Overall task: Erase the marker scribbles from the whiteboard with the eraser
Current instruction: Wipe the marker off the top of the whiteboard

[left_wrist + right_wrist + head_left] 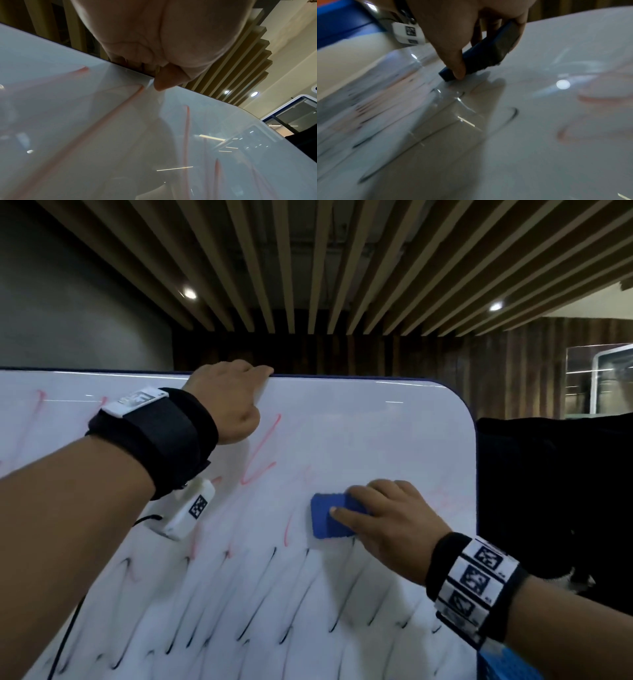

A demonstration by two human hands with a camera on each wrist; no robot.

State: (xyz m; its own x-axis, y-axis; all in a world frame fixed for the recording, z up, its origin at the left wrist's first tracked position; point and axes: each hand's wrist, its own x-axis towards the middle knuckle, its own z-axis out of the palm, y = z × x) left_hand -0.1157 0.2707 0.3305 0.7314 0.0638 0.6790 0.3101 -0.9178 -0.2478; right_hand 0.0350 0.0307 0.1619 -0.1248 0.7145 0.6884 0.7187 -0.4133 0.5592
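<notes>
A white whiteboard (pixel 376 419) with a dark rim fills the lower head view. Red scribbles (pixel 260 460) cross its upper part and black strokes (pixel 239 611) its lower part. My right hand (pixel 383 518) grips a blue eraser (pixel 329 518) and presses it flat on the board right of centre; in the right wrist view the eraser (pixel 488 54) sits between thumb and fingers. My left hand (pixel 229 402) grips the board's top edge, fingers curled over the rim. The left wrist view shows that hand (pixel 163 54) at the rim, beside a red stroke (pixel 120 108).
A black cloth-covered object (pixel 555 491) stands just past the board's right edge. Behind the board are a dark wood wall (pixel 376 354) and a glass booth (pixel 599 378). A slatted ceiling with spotlights hangs above. A blue object (pixel 507 662) shows at the bottom right.
</notes>
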